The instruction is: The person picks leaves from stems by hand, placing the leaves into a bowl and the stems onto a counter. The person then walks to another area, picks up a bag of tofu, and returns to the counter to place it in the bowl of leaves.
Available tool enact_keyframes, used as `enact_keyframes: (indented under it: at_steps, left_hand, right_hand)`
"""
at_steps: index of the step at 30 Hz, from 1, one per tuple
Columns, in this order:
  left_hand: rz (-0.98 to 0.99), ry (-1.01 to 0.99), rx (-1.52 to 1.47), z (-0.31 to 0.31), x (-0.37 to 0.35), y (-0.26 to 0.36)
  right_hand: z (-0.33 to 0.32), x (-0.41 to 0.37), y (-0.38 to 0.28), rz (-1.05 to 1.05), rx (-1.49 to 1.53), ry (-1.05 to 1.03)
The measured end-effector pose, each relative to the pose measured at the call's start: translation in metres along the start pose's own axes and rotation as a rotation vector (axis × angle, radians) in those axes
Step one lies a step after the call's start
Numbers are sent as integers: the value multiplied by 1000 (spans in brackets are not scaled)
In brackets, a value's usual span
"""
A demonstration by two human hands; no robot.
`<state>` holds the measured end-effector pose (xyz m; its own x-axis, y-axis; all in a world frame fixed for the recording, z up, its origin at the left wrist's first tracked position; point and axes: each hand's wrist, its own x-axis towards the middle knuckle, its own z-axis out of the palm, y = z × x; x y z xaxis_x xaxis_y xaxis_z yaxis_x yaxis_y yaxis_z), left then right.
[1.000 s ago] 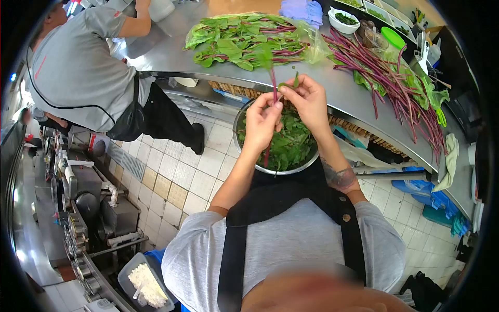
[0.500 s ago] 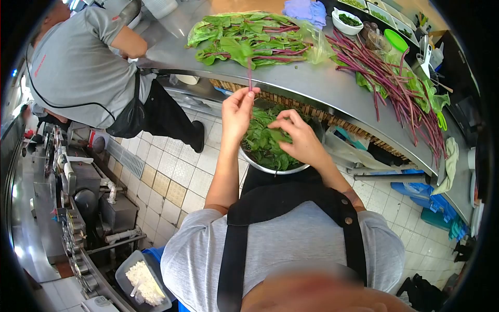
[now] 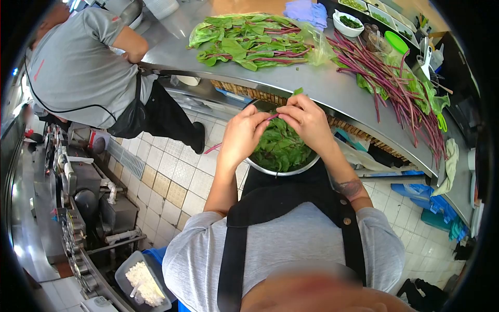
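Note:
Over a metal bowl (image 3: 281, 172) of loose green leaves (image 3: 280, 148), both hands pinch one purple stem (image 3: 213, 148). My left hand (image 3: 243, 134) has fingers closed round it, and the stem's lower end sticks out on the left, past the wrist. My right hand (image 3: 306, 124) grips the same stem close to the left fingertips, with a bit of green leaf showing above its fingers. On the steel counter, beyond the bowl, lies a pile of leafy stems (image 3: 249, 44) on a clear plastic bag. Bare purple stems (image 3: 384, 78) are heaped to the right.
A co-worker (image 3: 83, 62) in a grey shirt bends over the counter (image 3: 171, 49) at left. A white bowl (image 3: 348, 23) of greens and a green lid (image 3: 396, 41) stand at the back right. Stove equipment (image 3: 78, 192) lines the left side, near a tub (image 3: 125, 270) of white food.
The upright stem in my left hand has been lowered and now lies sideways between both hands. My right hand has moved up from the bowl's leaves and closed on it.

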<state>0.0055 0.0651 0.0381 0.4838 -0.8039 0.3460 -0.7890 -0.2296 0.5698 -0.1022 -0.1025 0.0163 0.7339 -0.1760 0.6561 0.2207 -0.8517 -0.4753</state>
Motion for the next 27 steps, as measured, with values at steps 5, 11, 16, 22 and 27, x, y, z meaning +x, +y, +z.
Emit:
enact_keyframes:
  at_steps: [5, 11, 16, 22, 27]
  left_hand:
    - [-11, -7, 5, -1, 0, 5]
    - [-22, 147, -349, 12, 5, 11]
    - [-28, 288, -527, 41, 9, 22]
    - [26, 521, -296, 36, 31, 6]
    - [425, 410, -78, 15, 109, 75]
  right_hand:
    - [3, -4, 1, 57, 84, -35]
    - [7, -8, -11, 269, 417, 148]
    - [22, -19, -3, 474, 1080, 361]
    - [-7, -18, 6, 280, 387, 79]
    - [41, -60, 20, 366, 28, -316]
